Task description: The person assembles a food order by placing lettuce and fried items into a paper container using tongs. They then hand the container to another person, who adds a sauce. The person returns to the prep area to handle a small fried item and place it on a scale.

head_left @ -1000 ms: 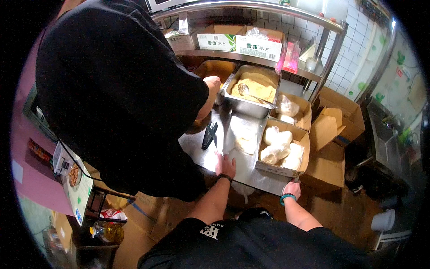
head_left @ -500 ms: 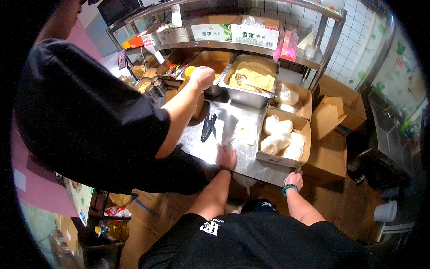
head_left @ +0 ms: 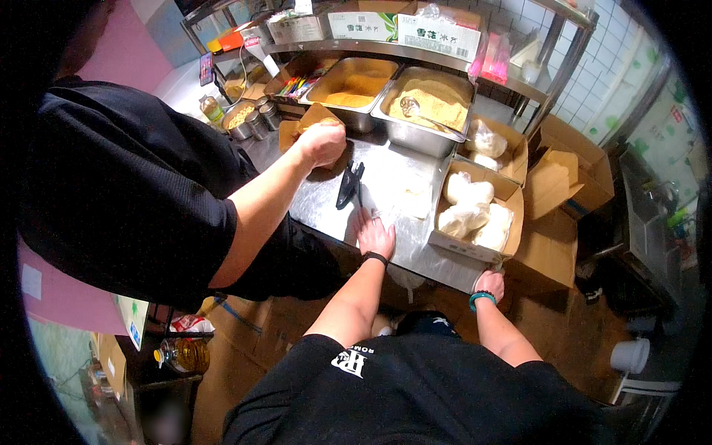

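Note:
My left hand (head_left: 376, 236) lies open, fingers stretched forward, on the front part of the steel table (head_left: 326, 211). Just beyond its fingertips is a black two-armed tool (head_left: 348, 185), its exact kind unclear. My right hand (head_left: 490, 282) is closed round the table's front right corner; its fingertips are hidden. Close by that hand stands an open cardboard box (head_left: 466, 247) with several white, plastic-wrapped bundles (head_left: 470, 191). Thin, whitish sheet-like material (head_left: 410, 199) rests on the table between my left hand and this box.
A co-worker's hand (head_left: 324, 143) is at a small cardboard box (head_left: 291, 133) on the left. Behind are two steel pans, one of orange-brown powder (head_left: 348, 99), one of pale crumbs (head_left: 443, 95) with a slotted ladle (head_left: 410, 106). More cardboard boxes (head_left: 549, 178) stand right.
The co-worker's hand has moved from the left pan, where something yellow was at it, back to the small cardboard box. The view has shifted slightly; my hands keep their places at the table.

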The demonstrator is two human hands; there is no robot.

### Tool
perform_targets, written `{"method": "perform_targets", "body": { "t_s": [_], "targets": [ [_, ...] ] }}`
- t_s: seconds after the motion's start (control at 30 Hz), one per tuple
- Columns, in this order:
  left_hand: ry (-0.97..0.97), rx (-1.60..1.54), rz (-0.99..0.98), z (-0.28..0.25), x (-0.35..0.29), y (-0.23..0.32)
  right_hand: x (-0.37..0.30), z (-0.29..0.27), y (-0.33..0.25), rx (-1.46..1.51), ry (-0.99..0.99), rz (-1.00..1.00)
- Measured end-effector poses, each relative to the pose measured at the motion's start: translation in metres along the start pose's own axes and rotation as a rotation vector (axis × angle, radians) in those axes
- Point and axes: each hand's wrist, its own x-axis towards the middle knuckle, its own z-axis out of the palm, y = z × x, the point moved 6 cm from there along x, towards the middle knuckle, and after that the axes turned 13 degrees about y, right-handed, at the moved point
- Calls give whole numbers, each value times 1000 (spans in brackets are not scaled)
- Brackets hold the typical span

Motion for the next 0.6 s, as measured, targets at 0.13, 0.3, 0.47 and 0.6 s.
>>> {"method": "perform_targets", "body": {
  "t_s": [0.13,0.3,0.47,0.6],
  "targets": [
    [11,5,-2,-4,-1,2,4,6,4,-6,2,-3],
    [26,37,6,-9,-1,2,-4,-8,-6,-10,-4,-7],
    [34,34,14,-10,-1,3,-2,-5,-5,-33,-46,-21],
    [14,17,8,-6,-1,2,-3,-6,-7,-47,-81,-33]
  ]
}}
